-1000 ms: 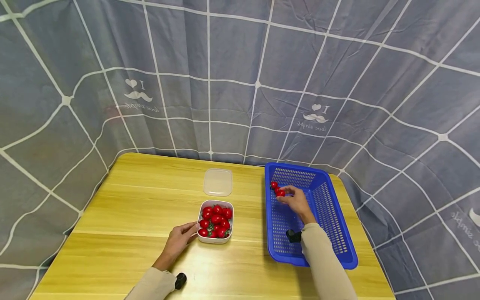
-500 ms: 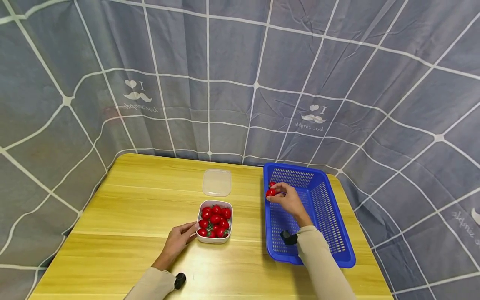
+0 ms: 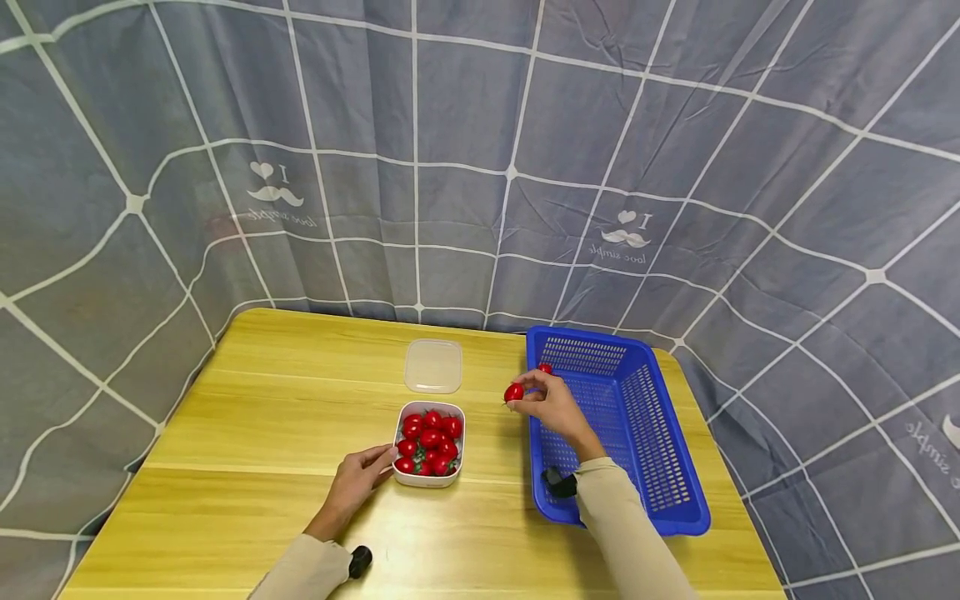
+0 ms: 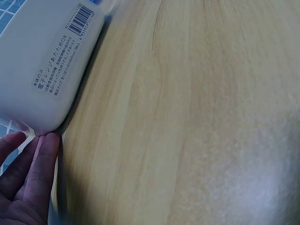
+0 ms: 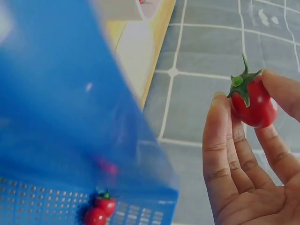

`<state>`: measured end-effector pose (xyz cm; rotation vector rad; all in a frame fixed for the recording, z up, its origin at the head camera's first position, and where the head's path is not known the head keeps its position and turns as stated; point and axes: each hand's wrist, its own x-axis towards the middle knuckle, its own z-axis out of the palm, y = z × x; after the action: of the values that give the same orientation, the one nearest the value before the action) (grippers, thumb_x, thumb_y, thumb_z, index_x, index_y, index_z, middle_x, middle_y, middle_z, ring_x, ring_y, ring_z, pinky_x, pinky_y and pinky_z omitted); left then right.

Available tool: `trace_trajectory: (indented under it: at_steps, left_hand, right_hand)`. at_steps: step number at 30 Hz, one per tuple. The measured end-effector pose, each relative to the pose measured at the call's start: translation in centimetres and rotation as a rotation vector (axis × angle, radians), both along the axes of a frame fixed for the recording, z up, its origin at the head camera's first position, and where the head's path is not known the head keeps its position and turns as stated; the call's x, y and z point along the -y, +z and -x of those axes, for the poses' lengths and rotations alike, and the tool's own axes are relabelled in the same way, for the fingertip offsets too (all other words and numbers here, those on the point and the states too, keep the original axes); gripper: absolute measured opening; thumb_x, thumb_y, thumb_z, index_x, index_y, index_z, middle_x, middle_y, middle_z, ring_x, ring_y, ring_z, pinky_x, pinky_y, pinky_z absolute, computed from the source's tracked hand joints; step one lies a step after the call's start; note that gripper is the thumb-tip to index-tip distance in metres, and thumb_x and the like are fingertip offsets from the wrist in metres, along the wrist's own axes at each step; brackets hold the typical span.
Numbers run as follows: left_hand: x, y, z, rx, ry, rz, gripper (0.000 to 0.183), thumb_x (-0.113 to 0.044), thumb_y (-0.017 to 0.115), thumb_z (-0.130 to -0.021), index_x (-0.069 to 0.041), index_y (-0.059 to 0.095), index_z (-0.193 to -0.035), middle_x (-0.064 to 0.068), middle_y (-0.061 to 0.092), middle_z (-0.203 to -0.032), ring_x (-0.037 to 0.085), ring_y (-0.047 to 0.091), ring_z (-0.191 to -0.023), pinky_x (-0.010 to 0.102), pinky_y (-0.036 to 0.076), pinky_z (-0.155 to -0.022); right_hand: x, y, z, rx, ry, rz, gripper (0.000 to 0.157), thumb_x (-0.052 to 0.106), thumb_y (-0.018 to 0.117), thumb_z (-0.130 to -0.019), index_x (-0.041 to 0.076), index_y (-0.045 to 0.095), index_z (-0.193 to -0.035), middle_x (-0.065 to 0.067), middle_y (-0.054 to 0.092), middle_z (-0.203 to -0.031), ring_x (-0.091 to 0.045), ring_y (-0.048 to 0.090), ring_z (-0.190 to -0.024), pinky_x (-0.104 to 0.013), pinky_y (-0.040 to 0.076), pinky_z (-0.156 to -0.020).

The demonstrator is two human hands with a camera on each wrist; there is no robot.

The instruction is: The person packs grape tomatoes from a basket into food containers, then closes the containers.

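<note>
A small red cherry tomato (image 5: 255, 104) with a green stem cap is pinched between the thumb and fingertips of my right hand (image 3: 557, 408), above the left rim of the blue basket (image 3: 542, 467). Two more tomatoes (image 5: 104, 206) lie inside the basket in the right wrist view. On the table, a white square container (image 3: 429, 481) holds several red tomatoes (image 3: 431, 438). My left hand (image 3: 354, 483) is at its left side, with nearly straight fingers (image 4: 44, 161) touching the lower corner of its wall in the left wrist view.
Behind the container, a translucent square lid (image 3: 433, 366) lies flat on the wooden table (image 3: 285, 392). A grey curtain with white grid lines (image 3: 465, 208) hangs around the table's back and sides. The basket's raised walls stand near the right edge.
My right hand has lifted a tomato from the basket and carried it left, past the basket's left rim. The left hand has stayed at the container.
</note>
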<state>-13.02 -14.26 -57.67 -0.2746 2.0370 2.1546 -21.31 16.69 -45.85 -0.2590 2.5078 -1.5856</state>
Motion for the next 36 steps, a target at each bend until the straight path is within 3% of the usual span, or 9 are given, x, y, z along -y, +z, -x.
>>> trace_trajectory:
  at_steps: [5,10,15,29,36]
  left_hand:
    - [0.0,0.0,0.1,0.005,0.004,0.000,0.041,-0.015,0.060,-0.097,0.015,0.056,-0.124,0.029,0.056,-0.128,0.030,0.059,-0.114,0.029,0.055,-0.089]
    - [0.1,0.0,0.0,0.004,0.016,0.007,0.042,-0.016,0.061,-0.096,0.015,0.056,-0.124,0.030,0.056,-0.127,0.031,0.060,-0.113,0.030,0.055,-0.088]
    - [0.1,-0.1,0.0,-0.001,0.003,0.007,0.043,-0.016,0.061,-0.097,0.016,0.055,-0.125,0.031,0.055,-0.128,0.031,0.059,-0.115,0.030,0.055,-0.089]
    - [0.2,-0.2,0.2,-0.002,-0.014,0.022,0.044,-0.019,0.060,-0.097,0.015,0.055,-0.126,0.029,0.054,-0.131,0.033,0.056,-0.118,0.030,0.054,-0.091]
    - [0.2,-0.1,0.1,-0.001,-0.008,0.017,0.042,-0.018,0.060,-0.097,0.014,0.057,-0.124,0.029,0.056,-0.128,0.030,0.058,-0.114,0.031,0.055,-0.089]
  right_hand:
    - [1.4,0.1,-0.1,0.017,0.081,0.003,0.031,0.004,0.075,-0.082,-0.002,0.064,-0.110,-0.014,0.067,-0.100,-0.018,0.065,-0.078,-0.025,0.055,-0.067]
    - [3.2,-0.1,-0.2,0.052,0.193,0.052,0.029,0.001,0.073,-0.083,-0.008,0.063,-0.109,-0.018,0.066,-0.098,-0.023,0.067,-0.075,-0.034,0.059,-0.069]
    - [5.3,-0.4,-0.4,0.074,0.253,0.052,0.028,0.000,0.073,-0.082,-0.008,0.063,-0.107,-0.014,0.064,-0.094,-0.018,0.065,-0.070,-0.035,0.060,-0.068]
    - [10.7,-2.3,-0.6,0.073,0.290,-0.049,0.027,0.002,0.079,-0.077,-0.002,0.066,-0.100,-0.007,0.063,-0.086,-0.010,0.057,-0.068,-0.022,0.055,-0.061]
    - [12.5,-3.2,-1.2,0.074,0.287,-0.132,0.023,0.005,0.079,-0.077,0.003,0.067,-0.097,-0.003,0.064,-0.085,-0.011,0.057,-0.072,-0.024,0.055,-0.061]
